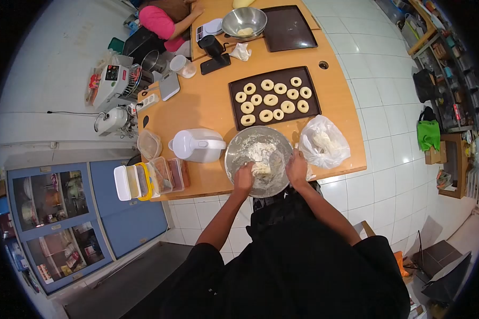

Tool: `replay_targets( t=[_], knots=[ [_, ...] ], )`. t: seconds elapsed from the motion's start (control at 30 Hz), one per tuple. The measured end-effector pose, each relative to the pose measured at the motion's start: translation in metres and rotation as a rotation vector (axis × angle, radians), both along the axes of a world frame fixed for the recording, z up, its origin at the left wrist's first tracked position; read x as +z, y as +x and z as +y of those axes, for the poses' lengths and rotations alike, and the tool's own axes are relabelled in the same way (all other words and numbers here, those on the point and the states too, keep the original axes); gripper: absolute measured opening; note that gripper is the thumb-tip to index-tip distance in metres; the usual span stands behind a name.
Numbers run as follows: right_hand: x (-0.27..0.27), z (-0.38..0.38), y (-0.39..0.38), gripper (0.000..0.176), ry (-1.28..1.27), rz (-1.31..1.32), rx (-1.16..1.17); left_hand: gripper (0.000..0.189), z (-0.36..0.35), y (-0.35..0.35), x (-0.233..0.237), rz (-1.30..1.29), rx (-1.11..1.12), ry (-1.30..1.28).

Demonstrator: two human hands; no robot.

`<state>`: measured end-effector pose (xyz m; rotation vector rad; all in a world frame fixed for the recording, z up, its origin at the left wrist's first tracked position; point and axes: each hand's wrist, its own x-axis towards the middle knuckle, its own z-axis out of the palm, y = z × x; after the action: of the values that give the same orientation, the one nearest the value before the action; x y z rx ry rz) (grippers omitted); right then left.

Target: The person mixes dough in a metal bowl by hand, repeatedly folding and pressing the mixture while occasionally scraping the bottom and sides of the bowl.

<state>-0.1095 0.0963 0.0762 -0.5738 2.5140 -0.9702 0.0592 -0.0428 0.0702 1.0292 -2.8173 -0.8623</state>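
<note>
A wide metal bowl (238, 146) with white flour on its inside stands at the table's near edge. Inside it, a small lump of dough (261, 169) touches the fingers of my left hand (244, 178), which are curled closed on it. My right hand (297, 169) is closed on the bowl's right rim. Just beyond the bowl lies a dark tray (261, 89) with several ring-shaped dough pieces (288, 107). To the right of the bowl sits a clear plastic bag (325, 154) with something pale in it.
Left of the bowl stand a white pitcher (197, 145) and several food containers (162, 175). Farther back are a scale (170, 86), a black phone (215, 64), a second metal bowl (244, 21) and another dark tray (289, 29). A person in pink (157, 22) is at the far left.
</note>
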Motion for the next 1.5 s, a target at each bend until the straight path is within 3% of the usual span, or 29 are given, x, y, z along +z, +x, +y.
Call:
replay_targets(
  t=[0.07, 0.17, 0.27, 0.37, 0.47, 0.57, 0.77, 0.87, 0.93, 0.97, 1.07, 1.17, 1.27, 1.37, 1.5],
  knots=[
    [-0.003, 0.000, 0.002, 0.029, -0.022, 0.012, -0.011, 0.046, 0.002, -0.004, 0.000, -0.034, 0.002, 0.105],
    [-0.002, 0.001, 0.001, 0.030, 0.013, 0.026, 0.014, 0.037, 0.010, -0.003, -0.023, -0.209, -0.135, 0.065],
    [-0.006, 0.001, 0.001, 0.030, 0.039, 0.034, 0.019, 0.041, 0.018, -0.012, 0.014, -0.381, -0.285, -0.023],
    [-0.007, 0.002, 0.002, 0.030, 0.009, 0.021, 0.007, 0.052, 0.012, -0.025, 0.040, -0.254, -0.053, 0.162],
    [-0.009, 0.002, 0.002, 0.030, 0.013, 0.022, 0.009, 0.058, -0.003, -0.024, 0.019, -0.229, 0.027, 0.077],
    [0.000, 0.001, 0.002, 0.029, 0.002, 0.010, 0.000, 0.062, -0.004, -0.018, 0.007, -0.188, -0.038, -0.098],
    [-0.003, 0.000, 0.005, 0.028, 0.011, 0.004, -0.024, 0.063, 0.016, -0.002, -0.019, -0.215, -0.091, 0.227],
    [0.000, 0.002, 0.005, 0.027, -0.017, 0.026, -0.024, 0.059, 0.004, 0.000, -0.049, -0.069, -0.075, 0.142],
    [0.000, 0.001, 0.005, 0.027, -0.004, 0.024, -0.024, 0.056, -0.012, -0.005, -0.051, -0.170, -0.106, 0.312],
    [0.000, 0.001, 0.005, 0.027, 0.003, 0.024, -0.024, 0.055, -0.017, -0.007, -0.051, -0.220, -0.121, 0.397],
    [0.004, 0.002, 0.005, 0.027, 0.000, 0.017, -0.011, 0.052, -0.021, -0.008, -0.053, -0.249, -0.249, 0.150],
    [0.002, 0.003, 0.005, 0.028, 0.023, 0.004, -0.002, 0.055, -0.017, -0.012, -0.037, -0.098, -0.109, 0.441],
    [-0.002, 0.004, 0.005, 0.031, 0.028, 0.012, 0.011, 0.040, -0.007, -0.017, 0.002, 0.134, -0.138, 0.515],
    [0.004, 0.004, 0.005, 0.034, 0.014, 0.010, 0.010, 0.043, -0.021, -0.001, -0.059, -0.181, -0.116, 0.591],
    [0.005, 0.004, 0.004, 0.037, 0.027, -0.032, -0.005, 0.049, -0.026, -0.017, -0.025, -0.248, 0.047, 0.283]
  ],
)
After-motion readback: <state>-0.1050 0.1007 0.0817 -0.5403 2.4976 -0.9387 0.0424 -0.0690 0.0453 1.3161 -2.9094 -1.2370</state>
